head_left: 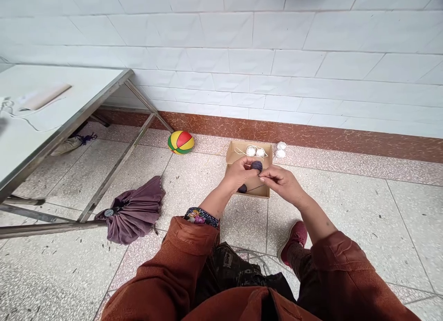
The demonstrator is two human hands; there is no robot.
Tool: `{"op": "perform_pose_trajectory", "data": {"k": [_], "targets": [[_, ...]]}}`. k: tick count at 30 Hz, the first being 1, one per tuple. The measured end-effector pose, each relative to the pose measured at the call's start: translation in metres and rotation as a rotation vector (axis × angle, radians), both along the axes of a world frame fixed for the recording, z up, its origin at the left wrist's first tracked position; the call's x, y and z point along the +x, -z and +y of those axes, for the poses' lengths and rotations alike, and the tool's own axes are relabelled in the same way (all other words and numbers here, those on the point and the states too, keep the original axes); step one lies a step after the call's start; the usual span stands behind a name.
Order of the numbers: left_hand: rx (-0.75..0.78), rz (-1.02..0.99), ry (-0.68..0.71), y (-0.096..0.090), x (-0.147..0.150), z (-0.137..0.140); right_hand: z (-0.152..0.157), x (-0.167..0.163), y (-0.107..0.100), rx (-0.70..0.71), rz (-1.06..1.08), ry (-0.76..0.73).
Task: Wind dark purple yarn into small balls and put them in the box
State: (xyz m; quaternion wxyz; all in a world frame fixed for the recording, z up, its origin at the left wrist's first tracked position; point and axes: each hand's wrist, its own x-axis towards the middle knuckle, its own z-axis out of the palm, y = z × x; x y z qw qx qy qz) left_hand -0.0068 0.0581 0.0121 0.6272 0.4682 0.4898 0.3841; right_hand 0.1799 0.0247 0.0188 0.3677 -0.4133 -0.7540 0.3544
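Observation:
A small dark ball of yarn (256, 166) is gripped in the fingers of my left hand (240, 171). Close on its right, my right hand (282, 182) pinches the dark yarn strand at the ball's lower edge. Both hands are held over an open cardboard box (230, 150) on the floor. Two white yarn balls (255, 151) with loose cream strands lie at the box's far side. In its near part sits another dark yarn ball (242, 188), partly covered by my left wrist, with a strand running to the right.
Two more white balls (280, 150) lie right of the box by the wall. A colourful ball (181, 142) and a folded purple umbrella (136, 212) are on the floor at left. A metal-framed table (100, 76) stands at far left, a shoe (67, 145) beneath it.

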Motion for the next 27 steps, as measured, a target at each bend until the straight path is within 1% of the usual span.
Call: {"op": "perform_pose_trajectory", "data": {"k": [2, 4, 7, 9, 11, 13, 16, 18, 20, 22, 24, 27], "targets": [[0.088, 0.095, 0.072, 0.0, 0.001, -0.002, 0.0, 0.002, -0.005, -0.013, 0.051, 0.011], [0.147, 0.097, 0.183, 0.0, 0.002, -0.004, 0.002, 0.005, -0.007, -0.024, 0.091, 0.059], [0.178, -0.03, 0.36, -0.004, 0.002, -0.009, 0.005, 0.009, -0.003, -0.039, 0.116, 0.171], [0.158, -0.14, 0.413, -0.007, 0.0, -0.011, 0.007, 0.009, 0.003, -0.059, 0.111, 0.251], [0.115, -0.225, 0.387, -0.011, -0.001, -0.011, 0.009, 0.008, 0.009, -0.077, 0.091, 0.309], [0.06, -0.292, 0.306, -0.012, -0.002, -0.009, 0.009, 0.005, 0.013, -0.072, 0.051, 0.333], [-0.027, -0.387, 0.162, -0.01, -0.002, -0.006, 0.007, 0.003, 0.014, -0.031, -0.025, 0.295], [-0.066, -0.398, 0.072, -0.007, -0.002, -0.003, 0.005, 0.002, 0.013, 0.0, -0.052, 0.225], [-0.074, -0.335, 0.003, -0.004, -0.002, 0.0, 0.002, 0.001, 0.01, 0.019, -0.048, 0.141], [-0.044, -0.215, -0.013, -0.001, -0.002, 0.001, 0.0, 0.0, 0.005, 0.017, -0.025, 0.074], [0.027, -0.073, 0.029, 0.003, -0.002, 0.002, -0.001, 0.001, 0.0, -0.004, 0.011, 0.044], [0.157, 0.121, 0.118, 0.009, 0.0, -0.001, -0.002, 0.003, -0.006, -0.05, 0.092, 0.069]]}}
